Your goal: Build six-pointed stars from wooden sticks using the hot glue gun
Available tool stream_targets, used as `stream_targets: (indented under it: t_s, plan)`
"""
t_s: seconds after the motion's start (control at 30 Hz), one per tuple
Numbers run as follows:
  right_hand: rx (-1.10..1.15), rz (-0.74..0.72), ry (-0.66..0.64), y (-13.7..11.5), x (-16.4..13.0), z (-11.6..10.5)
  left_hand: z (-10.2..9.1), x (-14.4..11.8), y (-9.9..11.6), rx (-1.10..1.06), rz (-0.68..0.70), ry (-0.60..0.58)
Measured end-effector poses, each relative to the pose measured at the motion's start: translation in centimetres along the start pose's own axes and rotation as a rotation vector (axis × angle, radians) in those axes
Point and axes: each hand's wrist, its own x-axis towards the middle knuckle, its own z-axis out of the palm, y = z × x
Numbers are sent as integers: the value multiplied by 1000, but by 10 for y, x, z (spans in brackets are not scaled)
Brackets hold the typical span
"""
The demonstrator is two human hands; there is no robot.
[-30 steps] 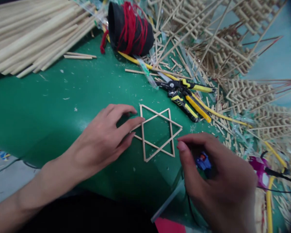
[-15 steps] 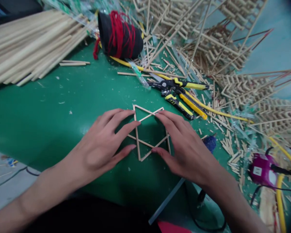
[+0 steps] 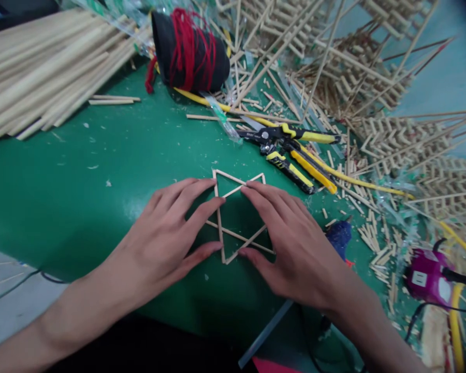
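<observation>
Pressed flat with spread fingers on the stick star [image 3: 233, 215]: left hand [image 3: 166, 235], right hand [image 3: 291, 243]. Lay near the green mat's [image 3: 81, 181] front edge, bare mat leftward.

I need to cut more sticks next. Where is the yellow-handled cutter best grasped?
Probably by the yellow handles of the cutter, coming from the right: they splay toward that side on the green mat, while the dark jaws point left toward the stick litter.

Both forearms reach in from the near edge. The left hand [image 3: 166, 228] and right hand [image 3: 295, 243] lie flat, palms down, fingers spread, fingertips angled toward each other.
</observation>
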Motion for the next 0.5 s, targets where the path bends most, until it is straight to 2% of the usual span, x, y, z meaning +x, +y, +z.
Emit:
stream_targets:
  t_s: [0.5]
  plan:
    - [-25,9,-26,-4,2,0,4,1,4,77,-2,27]
